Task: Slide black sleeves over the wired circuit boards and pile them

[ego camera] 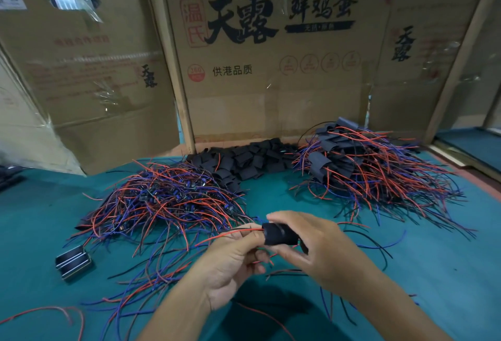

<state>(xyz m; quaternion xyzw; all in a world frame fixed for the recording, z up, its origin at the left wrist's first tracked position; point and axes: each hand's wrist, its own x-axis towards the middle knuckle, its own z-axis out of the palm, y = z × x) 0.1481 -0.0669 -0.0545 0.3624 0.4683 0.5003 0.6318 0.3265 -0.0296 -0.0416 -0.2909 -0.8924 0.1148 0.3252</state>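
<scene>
Cardboard boxes (271,75) stand like a wall at the back of a green worktop (447,273). Low in the middle, a black sleeve (280,234) is held up just over the worktop, between two hands. The right hand (311,243) has its grip closed round the sleeve, thumb on one side and fingers on the other. The left hand (233,256) pinches the red and black wires (238,231) that stick out of the sleeve's left end. The board itself cannot be seen, so it looks to be inside the sleeve already, or nearly so. This seems to be the sliding step, close to its end. Next, the sleeve likely needs a small push along the wires until the board is fully covered, and then the piece goes on a pile. To the far right lies a heap of sleeved boards (360,167), which looks like the done pile. At the back in the middle lies a heap of empty sleeves (252,160). To the left is a tangle of bare wired boards (168,199) waiting their turn. Near the left edge sits a small black box-like part (73,260); what it is cannot be told.
</scene>
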